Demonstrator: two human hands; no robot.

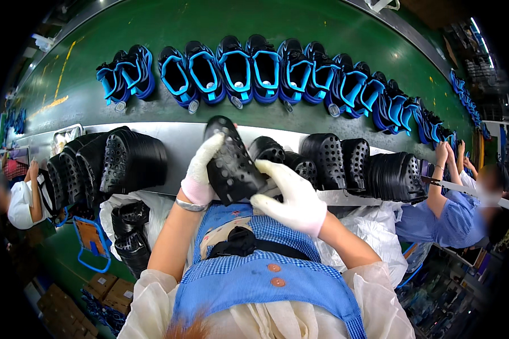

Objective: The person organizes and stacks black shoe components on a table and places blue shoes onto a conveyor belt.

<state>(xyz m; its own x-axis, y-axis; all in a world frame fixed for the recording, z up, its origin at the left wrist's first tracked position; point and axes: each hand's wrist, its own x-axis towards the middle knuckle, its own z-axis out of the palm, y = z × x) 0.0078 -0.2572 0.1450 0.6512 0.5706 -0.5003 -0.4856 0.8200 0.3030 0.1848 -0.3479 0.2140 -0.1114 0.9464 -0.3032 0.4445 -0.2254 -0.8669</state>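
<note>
Green surface spans 12 o'clock; row of black-and-blue shoes arcs from 10 to 2. Black perforated insert sits mid-dial, off the surface, one end tipped toward 11, holed face toward me. My gloved left hand pinches it along its 9 o'clock edge, thumb on the face, other fingers mostly hidden. My gloved right hand, at its 4 o'clock, has thumb and fingers spread; can't tell whether they grip. Similar black stacks at 9 and 3.
</note>
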